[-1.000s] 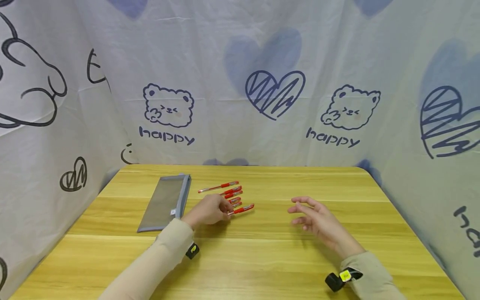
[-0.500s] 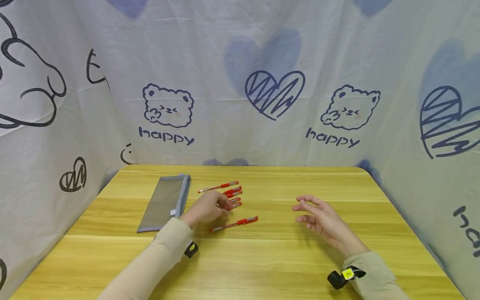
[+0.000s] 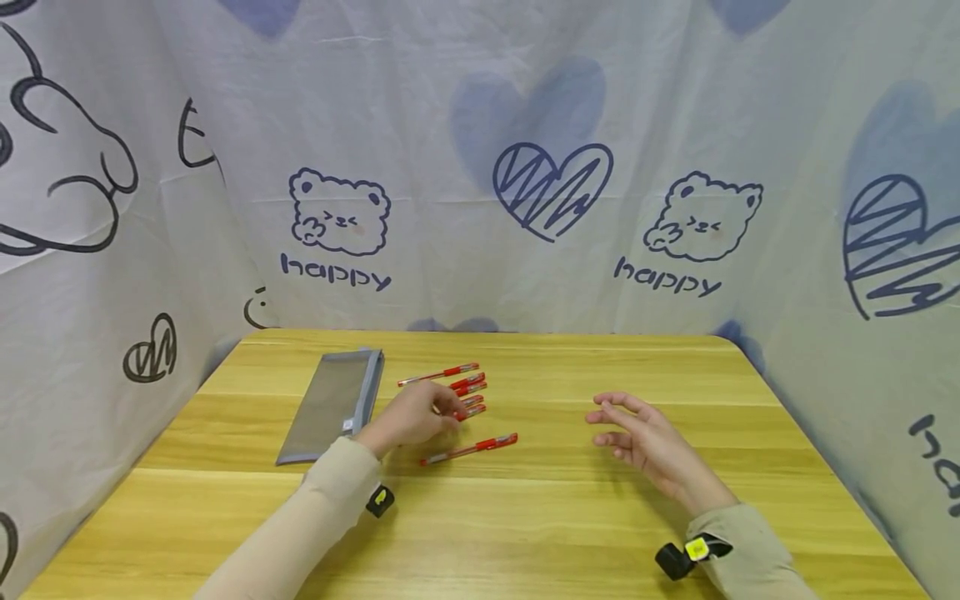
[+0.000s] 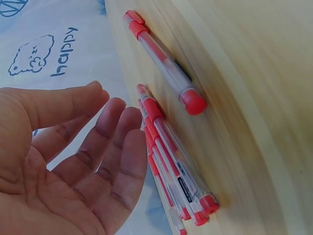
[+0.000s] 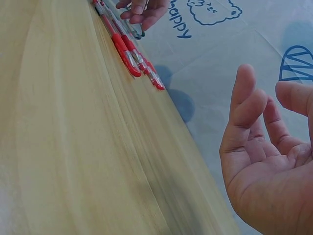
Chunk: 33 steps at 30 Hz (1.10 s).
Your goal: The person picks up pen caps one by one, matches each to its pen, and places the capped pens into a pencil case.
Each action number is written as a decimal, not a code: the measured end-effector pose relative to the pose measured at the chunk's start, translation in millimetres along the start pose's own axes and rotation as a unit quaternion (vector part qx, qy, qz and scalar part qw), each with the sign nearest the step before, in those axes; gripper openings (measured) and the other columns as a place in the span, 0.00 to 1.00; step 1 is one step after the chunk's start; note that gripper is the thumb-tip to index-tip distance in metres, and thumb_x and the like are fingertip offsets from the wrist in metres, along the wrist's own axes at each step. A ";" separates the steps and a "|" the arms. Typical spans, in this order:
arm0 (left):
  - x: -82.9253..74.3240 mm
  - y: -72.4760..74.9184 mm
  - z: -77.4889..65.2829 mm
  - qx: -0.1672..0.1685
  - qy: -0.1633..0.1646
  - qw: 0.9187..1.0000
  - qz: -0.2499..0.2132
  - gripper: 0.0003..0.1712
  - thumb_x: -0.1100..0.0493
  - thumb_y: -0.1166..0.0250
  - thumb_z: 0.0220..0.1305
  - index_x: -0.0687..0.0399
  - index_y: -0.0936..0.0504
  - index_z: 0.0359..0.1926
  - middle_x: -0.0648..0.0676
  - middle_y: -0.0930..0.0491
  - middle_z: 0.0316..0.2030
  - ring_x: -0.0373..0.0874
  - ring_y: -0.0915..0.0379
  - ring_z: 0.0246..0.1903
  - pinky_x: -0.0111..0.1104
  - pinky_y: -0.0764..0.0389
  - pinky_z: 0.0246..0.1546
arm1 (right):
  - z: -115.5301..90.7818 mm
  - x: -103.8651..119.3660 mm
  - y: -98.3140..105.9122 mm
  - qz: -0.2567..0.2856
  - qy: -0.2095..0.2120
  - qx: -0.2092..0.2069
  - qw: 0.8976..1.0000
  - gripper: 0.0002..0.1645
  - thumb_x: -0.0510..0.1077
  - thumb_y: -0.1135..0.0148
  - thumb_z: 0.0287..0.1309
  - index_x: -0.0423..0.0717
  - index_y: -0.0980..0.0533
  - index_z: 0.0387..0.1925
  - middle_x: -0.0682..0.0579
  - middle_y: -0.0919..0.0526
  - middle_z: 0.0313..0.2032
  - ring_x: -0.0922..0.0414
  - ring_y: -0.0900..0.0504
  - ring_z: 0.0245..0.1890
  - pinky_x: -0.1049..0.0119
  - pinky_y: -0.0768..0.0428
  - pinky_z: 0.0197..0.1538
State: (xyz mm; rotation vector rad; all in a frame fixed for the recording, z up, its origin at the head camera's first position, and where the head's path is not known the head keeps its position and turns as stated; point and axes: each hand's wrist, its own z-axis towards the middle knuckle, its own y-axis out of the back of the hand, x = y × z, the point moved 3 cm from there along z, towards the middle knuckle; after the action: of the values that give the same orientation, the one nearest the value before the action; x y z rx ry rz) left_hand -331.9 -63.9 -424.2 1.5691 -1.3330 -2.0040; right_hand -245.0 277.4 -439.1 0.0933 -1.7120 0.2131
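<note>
A pale cloth (image 3: 427, 108) printed with hearts, bears and the word "happy" surrounds the far edge and sides of the wood-grain desk (image 3: 570, 533). On the desk's left part lies a flat grey pouch (image 3: 330, 396) with blue-grey edging, its near right corner partly behind the left wrist.

Of the two hands, the left hand (image 3: 416, 414) is over the group of pens, its fingers loosely bent, thumb apart, holding nothing; whether a fingertip touches a pen, I cannot tell. The right hand (image 3: 648, 446) is raised above the desk, well apart from every pen, fingers loosely spread and grasping nothing. A small black camera (image 3: 673, 562) sits at the right wrist.

Six red pens lie roughly parallel, slanting. Four pens (image 3: 472, 387) are bunched just beside the left fingers, their red ends showing past them toward the right. One pen (image 3: 465, 369) rests beyond the left hand; another pen (image 3: 495, 442) lies alone on the near side, its capped end pointing rightward.
</note>
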 end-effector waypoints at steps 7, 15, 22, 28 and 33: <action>3.7 6.4 -6.1 -0.008 0.013 1.000 -0.011 0.07 0.63 0.28 0.71 0.54 0.08 0.48 0.49 0.14 0.37 0.42 0.23 0.38 0.37 0.20 0.43 | 0.5 -1.4 -0.9 0.003 0.002 0.004 1.000 0.15 0.54 0.47 0.84 0.54 0.28 0.62 0.62 0.13 0.47 0.65 0.12 0.39 0.74 0.21 0.37; 6.5 16.8 -14.9 -0.012 0.021 0.999 -0.037 0.11 0.62 0.29 0.72 0.56 0.10 0.53 0.51 0.12 0.41 0.43 0.19 0.39 0.36 0.18 0.38 | 1.1 -1.1 -3.2 0.003 0.000 -0.001 1.000 0.14 0.53 0.47 0.84 0.55 0.28 0.61 0.62 0.13 0.47 0.65 0.13 0.38 0.74 0.21 0.37; 15.9 23.8 -19.6 -0.028 0.024 0.998 -0.054 0.13 0.61 0.31 0.73 0.55 0.11 0.55 0.54 0.13 0.42 0.43 0.18 0.36 0.34 0.17 0.34 | 1.5 -1.8 -3.1 0.007 -0.004 -0.007 1.000 0.18 0.53 0.46 0.83 0.52 0.29 0.65 0.61 0.13 0.47 0.65 0.13 0.38 0.74 0.21 0.38; 23.8 30.6 -24.3 -0.039 0.037 0.997 -0.059 0.12 0.60 0.33 0.75 0.52 0.12 0.56 0.55 0.13 0.43 0.45 0.19 0.38 0.36 0.18 0.36 | 0.7 -0.9 -3.1 0.005 0.002 0.000 1.000 0.15 0.53 0.46 0.84 0.55 0.28 0.63 0.62 0.13 0.47 0.65 0.13 0.38 0.74 0.21 0.38; 31.3 35.7 -29.1 -0.044 0.042 0.995 -0.082 0.15 0.62 0.33 0.76 0.55 0.14 0.60 0.59 0.13 0.45 0.52 0.15 0.34 0.37 0.15 0.33 | 1.0 -1.6 -3.0 0.007 0.001 -0.001 1.000 0.12 0.52 0.46 0.84 0.57 0.27 0.60 0.62 0.13 0.47 0.65 0.13 0.38 0.74 0.21 0.38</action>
State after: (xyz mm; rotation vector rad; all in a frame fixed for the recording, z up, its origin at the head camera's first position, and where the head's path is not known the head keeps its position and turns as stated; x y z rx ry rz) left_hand -329.5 -118.9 -415.7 1.7517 -1.1010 -2.0344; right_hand -245.1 274.2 -440.5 0.0794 -1.7105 0.2205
